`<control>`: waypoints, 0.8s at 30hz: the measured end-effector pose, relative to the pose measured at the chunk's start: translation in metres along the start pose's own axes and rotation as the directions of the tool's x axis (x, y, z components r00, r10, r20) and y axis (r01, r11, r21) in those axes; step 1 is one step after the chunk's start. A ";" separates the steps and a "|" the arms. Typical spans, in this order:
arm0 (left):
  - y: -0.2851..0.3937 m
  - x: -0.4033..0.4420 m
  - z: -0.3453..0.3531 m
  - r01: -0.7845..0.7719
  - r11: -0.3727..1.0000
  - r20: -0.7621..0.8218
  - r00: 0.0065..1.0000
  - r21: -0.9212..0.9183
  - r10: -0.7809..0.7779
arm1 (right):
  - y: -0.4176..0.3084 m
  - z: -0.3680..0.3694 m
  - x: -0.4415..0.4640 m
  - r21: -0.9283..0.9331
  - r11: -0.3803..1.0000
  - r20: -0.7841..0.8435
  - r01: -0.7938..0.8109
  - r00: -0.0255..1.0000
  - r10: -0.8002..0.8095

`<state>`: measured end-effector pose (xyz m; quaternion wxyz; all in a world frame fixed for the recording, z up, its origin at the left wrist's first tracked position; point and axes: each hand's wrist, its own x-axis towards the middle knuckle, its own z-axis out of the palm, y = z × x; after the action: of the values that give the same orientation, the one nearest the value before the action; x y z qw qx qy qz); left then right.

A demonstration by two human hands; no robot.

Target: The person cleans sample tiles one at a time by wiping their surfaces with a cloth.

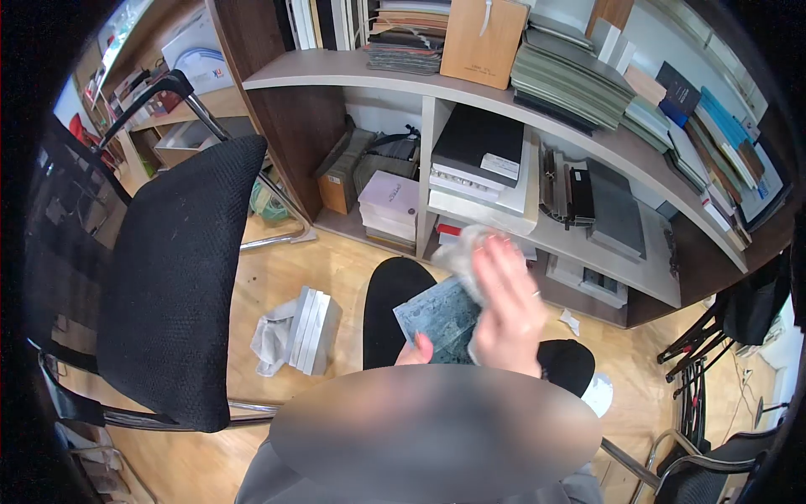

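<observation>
A green-grey, stone-like tile (440, 317) with a mottled face is held tilted above my lap. My left hand (416, 349) grips its near edge; the thumb shows and the other fingers are hidden. My right hand (507, 307), slightly blurred, holds a pale crumpled cloth (458, 254) at the tile's upper right side. Its fingers point away from me and a ring is on one of them. On the floor to the left stand several grey-white slabs (311, 329) side by side, with another pale cloth (271, 343) beside them.
A black mesh chair (172, 286) stands at the left. Ahead, a curved shelf unit (336, 69) carries folders, sample boards and boxes. A small white scrap (570, 322) lies on the wooden floor. At the right are folded black frames (693, 378) and another chair (714, 470).
</observation>
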<state>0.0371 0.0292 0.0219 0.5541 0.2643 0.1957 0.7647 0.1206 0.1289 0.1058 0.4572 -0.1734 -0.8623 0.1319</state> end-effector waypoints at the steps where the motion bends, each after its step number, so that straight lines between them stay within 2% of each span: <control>1: 0.000 0.000 0.003 -0.002 1.000 0.002 1.000 -0.002 0.002 | -0.009 0.002 -0.004 0.060 0.998 0.034 0.026 0.999 -0.028; 4: 0.006 -0.005 0.016 -0.083 0.994 -0.108 0.990 0.064 0.090 | -0.015 -0.002 -0.012 0.147 0.986 0.089 0.076 0.992 -0.090; 7: 0.011 0.000 0.017 -0.023 0.999 -0.100 0.995 -0.024 0.020 | -0.004 -0.010 -0.014 0.205 0.971 0.125 0.125 0.980 -0.153; 9: 0.015 0.005 0.020 0.006 0.997 -0.093 0.996 -0.074 -0.012 | 0.019 -0.020 -0.004 -0.060 0.994 -0.026 -0.090 0.996 0.088; 12: 0.020 0.016 0.028 -0.120 0.990 0.026 0.992 -0.073 0.122 | 0.008 -0.016 -0.013 -0.063 0.996 0.010 -0.068 0.998 0.069; 13: 0.016 0.017 0.014 -0.118 0.990 0.029 0.992 -0.073 0.120 | 0.001 -0.013 -0.018 -0.059 0.996 0.028 -0.061 0.998 0.062; 14: 0.006 0.016 -0.017 -0.069 0.978 0.193 0.975 -0.199 0.108 | -0.013 -0.010 -0.027 -0.058 0.996 0.027 -0.066 0.997 0.067; 16: -0.007 0.013 -0.063 0.084 0.909 0.494 0.858 -0.407 0.142 | -0.040 -0.007 -0.043 0.218 0.972 0.212 0.085 0.968 -0.132; 17: -0.001 0.015 -0.049 0.086 0.911 0.497 0.857 -0.402 0.139 | -0.035 -0.008 -0.039 0.218 0.972 0.207 0.086 0.969 -0.132; 18: 0.010 0.015 -0.018 -0.011 0.943 0.234 0.968 -0.333 0.094 | -0.024 -0.011 -0.034 0.156 0.983 0.194 0.102 0.972 -0.131; 19: 0.021 0.013 0.013 -0.084 0.968 -0.058 0.996 -0.237 0.073 | -0.012 -0.015 -0.029 0.096 0.989 0.188 0.112 0.974 -0.129; 20: 0.026 0.011 0.027 -0.127 0.985 -0.348 0.934 -0.120 0.078 | -0.003 -0.017 -0.026 0.038 0.992 0.183 0.124 0.975 -0.129; 21: 0.027 0.012 0.027 -0.129 0.985 -0.347 0.934 -0.116 0.081 | 0.006 -0.017 -0.022 0.040 0.991 0.179 0.126 0.975 -0.131; 24: 0.028 0.015 0.025 -0.179 0.930 -0.244 0.964 -0.322 0.102 | 0.025 -0.019 -0.012 -0.131 0.991 0.051 -0.009 0.999 0.016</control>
<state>0.0278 0.0352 0.0612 0.5094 0.0901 0.1018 0.8497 0.1470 0.1479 0.0972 0.4214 -0.2051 -0.8795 0.0825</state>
